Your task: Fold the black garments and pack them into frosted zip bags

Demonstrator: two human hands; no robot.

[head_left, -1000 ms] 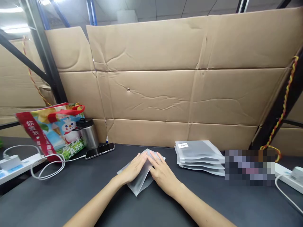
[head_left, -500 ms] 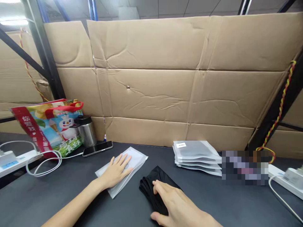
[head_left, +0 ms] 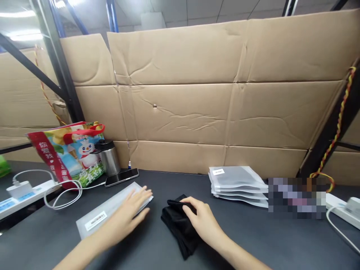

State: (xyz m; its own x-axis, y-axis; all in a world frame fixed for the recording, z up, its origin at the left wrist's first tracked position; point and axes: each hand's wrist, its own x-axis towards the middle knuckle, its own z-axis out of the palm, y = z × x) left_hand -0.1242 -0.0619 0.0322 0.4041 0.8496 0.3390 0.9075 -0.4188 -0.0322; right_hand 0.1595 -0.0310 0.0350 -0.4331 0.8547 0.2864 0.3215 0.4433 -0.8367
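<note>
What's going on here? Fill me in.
A person is working at a black tabletop with bare hands. The left hand is on a frosted plastic bag with a barcode label, and the right hand rests on a folded black cloth. A stack of frosted bags lies further right.

The frosted plastic bag (head_left: 105,214) looks matt and smooth, the black cloth (head_left: 178,225) soft, the steel flask (head_left: 109,162) brushed.

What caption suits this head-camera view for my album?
Left hand on a frosted plastic bag, right hand on folded black cloth, beside a stack of bags.
</note>
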